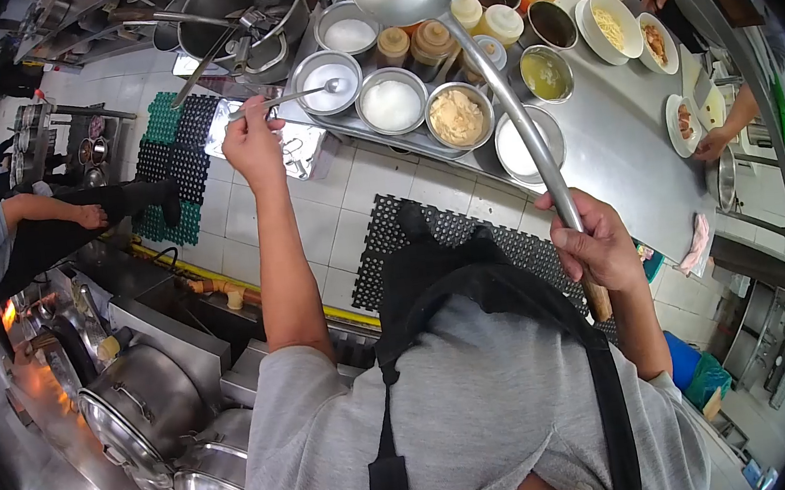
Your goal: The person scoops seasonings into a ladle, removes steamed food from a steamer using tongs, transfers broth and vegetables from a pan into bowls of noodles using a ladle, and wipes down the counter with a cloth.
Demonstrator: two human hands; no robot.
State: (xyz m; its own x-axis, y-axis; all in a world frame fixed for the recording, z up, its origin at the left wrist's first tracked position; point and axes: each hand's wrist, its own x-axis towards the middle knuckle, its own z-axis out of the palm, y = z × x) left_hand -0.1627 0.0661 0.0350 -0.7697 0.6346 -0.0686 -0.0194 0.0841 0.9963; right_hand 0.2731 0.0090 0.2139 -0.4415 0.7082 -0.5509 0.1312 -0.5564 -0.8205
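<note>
My left hand (254, 147) pinches the handle of a small metal spoon (300, 93). The spoon's tip is over a metal bowl of white powder or grains (330, 100); whether it touches the contents I cannot tell. My right hand (597, 239) is wrapped round the handle of a large metal ladle (524, 123). Its wide bowl hangs over the far side of the counter. Beside the spoon stand another bowl of white grains (391, 105), a bowl of beige paste (458, 116) and a bowl of white contents (520, 155), partly behind the ladle handle.
Squeeze bottles (500, 24) and a yellowish liquid (546, 73) stand on the steel counter (622, 136). Bowls of food (613, 26) lie right, near other people's hands. A large pot (239, 1) holds utensils. Behind left are a lidded pot (144, 399), flames and a co-worker (16, 215).
</note>
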